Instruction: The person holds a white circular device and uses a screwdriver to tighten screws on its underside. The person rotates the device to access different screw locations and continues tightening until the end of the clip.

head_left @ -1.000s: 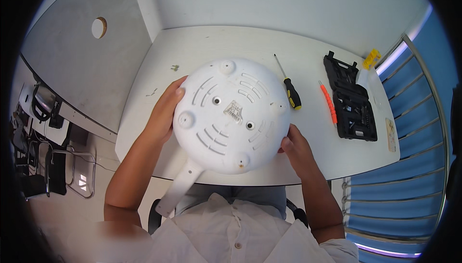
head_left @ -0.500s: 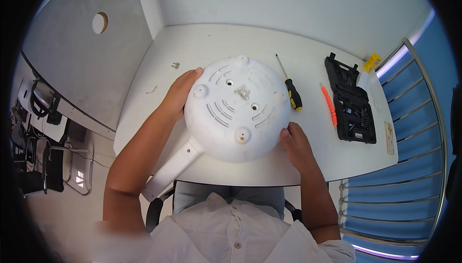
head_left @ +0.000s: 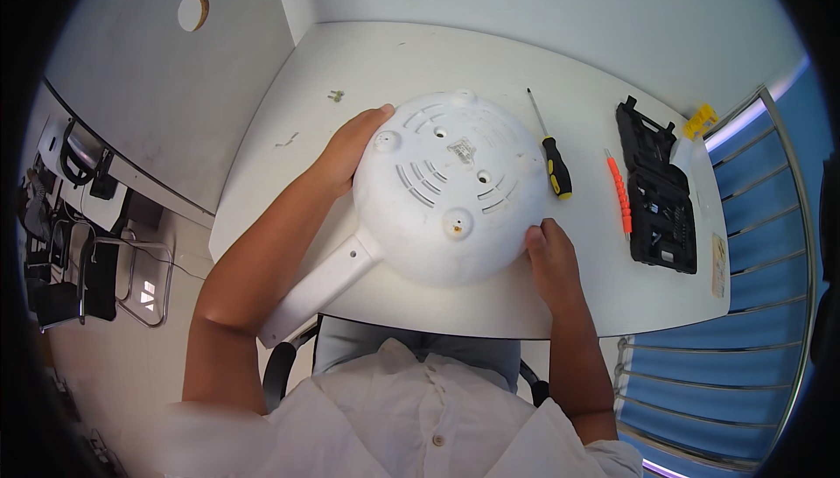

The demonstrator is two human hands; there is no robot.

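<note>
An upside-down white electric cooking pot (head_left: 411, 242) has its round base facing up, with vent slots, several raised feet and two dark screw holes. Its long handle (head_left: 328, 285) reaches toward me at the lower left. My left hand (head_left: 357, 147) is wrapped round the pot's left side, fingers partly hidden behind it. At the lower right rim, my right hand (head_left: 553, 255) grips with bent fingers, the thumb against the wall and the other fingertips out of sight. A black-and-yellow screwdriver (head_left: 556, 167) lies just right of the pot.
Small screws (head_left: 336, 95) and thin bits (head_left: 286, 140) lie left on the white table (head_left: 367, 58). An orange flexible shaft (head_left: 619, 193) and an open black tool case (head_left: 662, 224) are at the right, near a yellow object (head_left: 700, 120). A metal railing (head_left: 787, 215) stands beyond the right edge.
The whole view has shifted, so the scene sits farther right and higher. The pot appears tilted slightly away from me, showing more of its near wall. Both hands keep their places on it.
</note>
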